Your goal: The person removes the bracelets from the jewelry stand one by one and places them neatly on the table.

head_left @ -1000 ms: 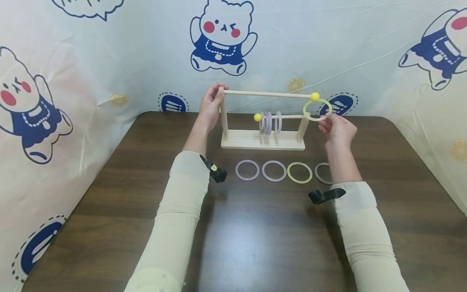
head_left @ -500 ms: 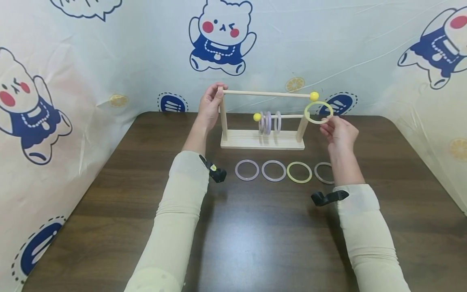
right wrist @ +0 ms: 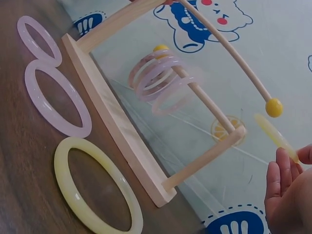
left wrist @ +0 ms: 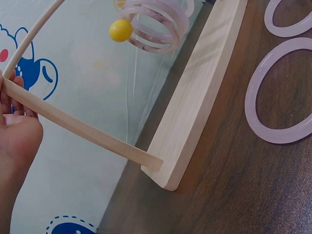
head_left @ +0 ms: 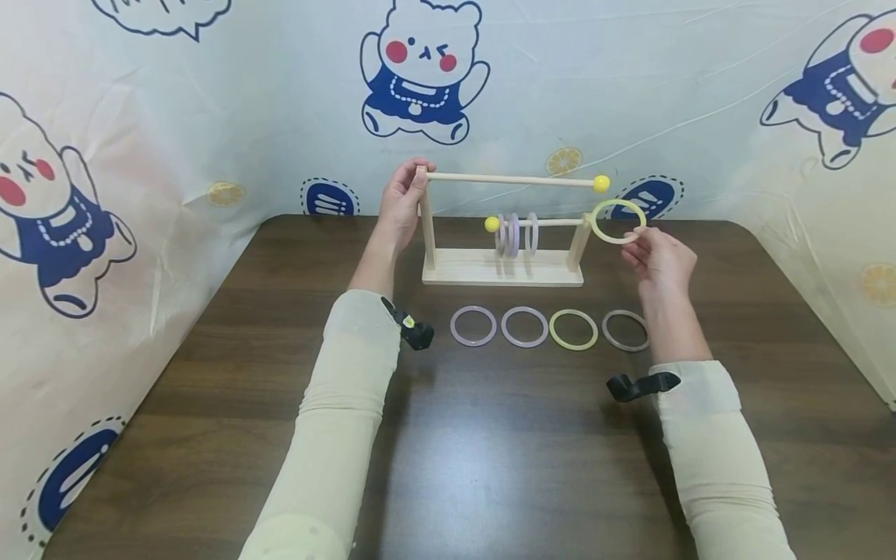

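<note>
My left hand [head_left: 401,204] grips the top of the left post [head_left: 428,225] of a wooden bangle stand [head_left: 504,274], thumb in front. A yellow bangle [head_left: 619,241] is pinched at its lower right edge between the thumb and fingers of my right hand [head_left: 663,260]. It is in the air just right of the stand's right post [head_left: 578,245], below the yellow ball [head_left: 600,183] ending the bare upper rod [head_left: 511,179]. In the right wrist view the same bangle [right wrist: 275,134] appears nearly edge-on, apart from that ball. Several lilac and pale bangles [head_left: 514,236] hang on the lower rod [head_left: 560,222].
In front of the stand a row lies flat on the brown table [head_left: 462,467]: two lilac bangles [head_left: 473,344], one yellow bangle [head_left: 573,348] and a greyish bangle [head_left: 625,350] beside my right forearm. A cartoon-printed cloth [head_left: 280,93] hangs behind the table.
My right hand has moved right and slightly down with the yellow bangle, away from the upper rod's ball, which the bangle overlapped a second ago. The left hand keeps its grip on the post.
</note>
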